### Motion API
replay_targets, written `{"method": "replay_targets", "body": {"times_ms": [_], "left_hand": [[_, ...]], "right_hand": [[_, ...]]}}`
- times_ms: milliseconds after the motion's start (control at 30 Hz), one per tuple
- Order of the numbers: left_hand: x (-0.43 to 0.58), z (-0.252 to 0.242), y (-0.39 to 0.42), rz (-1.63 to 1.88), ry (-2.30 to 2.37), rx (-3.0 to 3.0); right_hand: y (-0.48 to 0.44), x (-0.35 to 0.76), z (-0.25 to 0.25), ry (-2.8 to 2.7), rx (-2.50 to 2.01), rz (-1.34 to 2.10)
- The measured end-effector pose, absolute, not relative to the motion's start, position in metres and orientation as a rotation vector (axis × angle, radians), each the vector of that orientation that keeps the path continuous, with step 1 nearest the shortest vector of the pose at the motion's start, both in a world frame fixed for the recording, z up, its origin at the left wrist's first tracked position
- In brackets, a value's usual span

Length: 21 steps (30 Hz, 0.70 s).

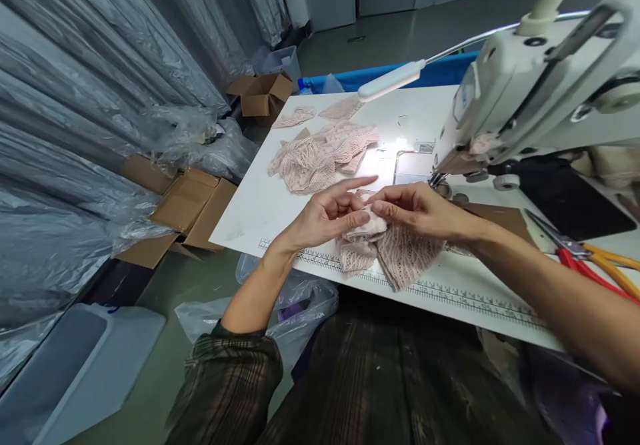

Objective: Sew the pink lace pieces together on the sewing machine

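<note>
A piece of pale pink openwork knit fabric (pixel 407 255) is bunched up near the table's front edge, its lower part hanging over the printed ruler. My left hand (pixel 333 215) pinches its upper left part between thumb and fingers, with the index finger stretched out. My right hand (pixel 413 208) pinches the same fabric close beside it, thumb on top. Just beyond my right hand is the needle and presser foot area of a white sewing machine (pixel 465 105). A heap of similar pink knit fabric (pixel 317 158) lies on the white table beyond my left hand.
Two flat knit pieces (pixel 343 108) lie at the table's back. A lit lamp (pixel 393 81) hangs over the machine bed. On the right are scissors (pixel 575 251), orange-handled cutters (pixel 613 268) and a black flat object (pixel 575 195). Cardboard boxes (pixel 193 205) and plastic sheeting stand left.
</note>
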<state>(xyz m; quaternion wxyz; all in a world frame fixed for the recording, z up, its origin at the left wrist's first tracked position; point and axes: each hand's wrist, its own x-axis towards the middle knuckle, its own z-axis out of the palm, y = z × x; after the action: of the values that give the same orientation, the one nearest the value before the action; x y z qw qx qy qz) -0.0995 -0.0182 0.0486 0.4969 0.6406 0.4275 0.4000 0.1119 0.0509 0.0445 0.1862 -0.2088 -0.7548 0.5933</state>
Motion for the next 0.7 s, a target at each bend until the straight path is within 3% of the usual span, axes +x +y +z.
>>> {"method": "replay_targets", "body": {"times_ms": [233, 467, 700], "left_hand": [[-0.068, 0.048, -0.002, 0.856, 0.820, 1.612], [-0.043, 0.048, 0.000, 0.728, 0.937, 1.484], [-0.038, 0.053, 0.008, 0.567, 0.973, 1.527]], "right_hand": [[0.041, 0.150, 0.031, -1.906, -0.723, 1.703], [0.017, 0.173, 0.026, -2.086, -0.821, 0.533], [0.010, 0.177, 0.032, -2.477, -0.708, -0.068]]}}
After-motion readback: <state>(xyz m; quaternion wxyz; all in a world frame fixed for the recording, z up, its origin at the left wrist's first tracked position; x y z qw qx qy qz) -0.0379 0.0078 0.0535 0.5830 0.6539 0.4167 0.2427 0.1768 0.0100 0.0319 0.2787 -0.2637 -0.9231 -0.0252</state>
